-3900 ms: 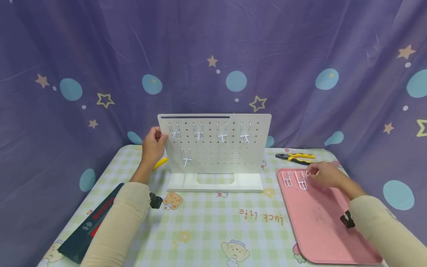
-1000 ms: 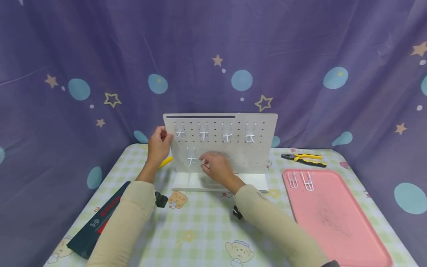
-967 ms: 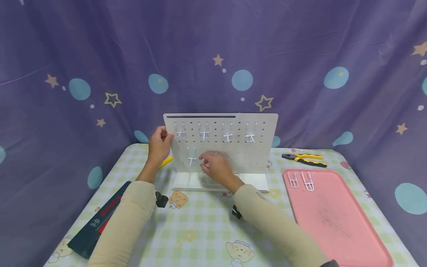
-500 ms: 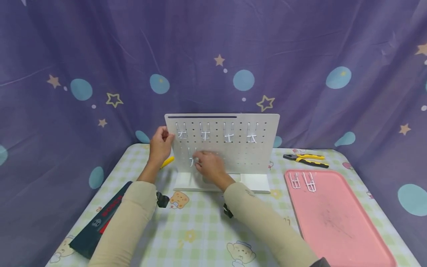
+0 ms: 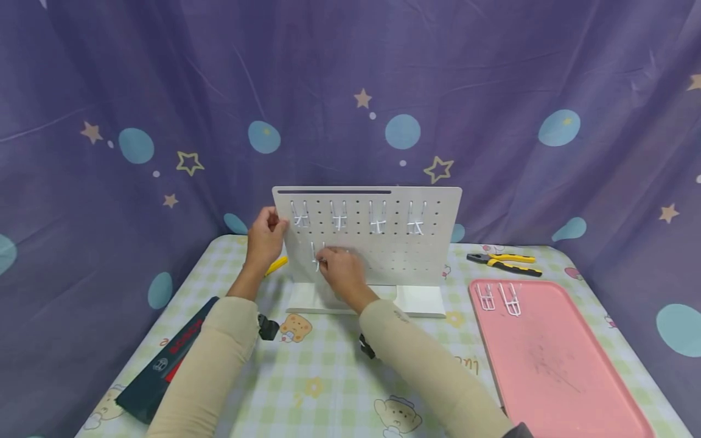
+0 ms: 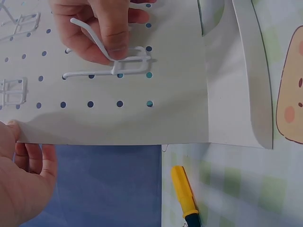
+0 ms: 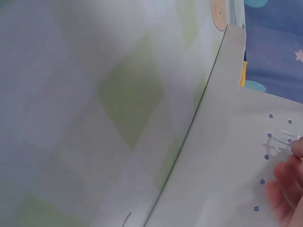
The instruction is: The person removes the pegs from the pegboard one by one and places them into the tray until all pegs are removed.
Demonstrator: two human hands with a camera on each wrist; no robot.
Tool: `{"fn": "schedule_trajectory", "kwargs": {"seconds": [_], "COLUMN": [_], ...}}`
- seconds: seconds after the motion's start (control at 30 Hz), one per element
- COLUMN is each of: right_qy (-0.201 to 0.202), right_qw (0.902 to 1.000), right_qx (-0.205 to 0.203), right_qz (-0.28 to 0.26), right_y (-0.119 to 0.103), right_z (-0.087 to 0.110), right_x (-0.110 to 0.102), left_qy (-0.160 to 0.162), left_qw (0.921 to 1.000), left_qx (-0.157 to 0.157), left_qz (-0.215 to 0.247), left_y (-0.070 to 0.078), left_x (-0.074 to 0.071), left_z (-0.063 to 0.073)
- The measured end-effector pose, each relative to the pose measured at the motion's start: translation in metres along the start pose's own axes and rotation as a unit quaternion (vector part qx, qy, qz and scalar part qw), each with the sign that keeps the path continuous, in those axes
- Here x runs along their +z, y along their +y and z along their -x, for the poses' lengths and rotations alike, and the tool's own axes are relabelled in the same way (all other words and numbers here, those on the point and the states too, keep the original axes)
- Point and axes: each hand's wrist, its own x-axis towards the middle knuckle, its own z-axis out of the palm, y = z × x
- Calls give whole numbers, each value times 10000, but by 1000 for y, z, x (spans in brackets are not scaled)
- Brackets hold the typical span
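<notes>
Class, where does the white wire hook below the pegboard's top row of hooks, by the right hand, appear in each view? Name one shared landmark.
Head: white wire hook slightly left of and below centre, partly hidden by the right hand.
Left wrist: upper left of centre.
Right wrist: right edge, just below mid-height.
Shared landmark: yellow handle past the pegboard's edge.

A white board (image 5: 402,258) stands on the checked tablecloth (image 5: 334,353), pliers (image 5: 495,261) and a pink tray (image 5: 523,353) to its right, a yellow tool (image 5: 277,264) and dark bag (image 5: 159,368) left.
</notes>
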Motion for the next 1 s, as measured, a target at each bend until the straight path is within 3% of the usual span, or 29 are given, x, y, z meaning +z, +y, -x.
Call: {"fn": "schedule_trajectory", "kwargs": {"seconds": [0.27,1.0], "right_qy": [40,466], "right_qw": [10000,9968], "right_qx": [-56,-607], "right_qz": [-35,230], "right_y": [-1,0], "right_z": [1,8], "right_x": [-4,-11], "left_qy": [75,33], "left_qw": [9999,10000], "left_qx": [131,38], "left_qz": [-20,-59], "left_y": [1,1], "left_x": [0,-1], "left_z": [0,1]}}
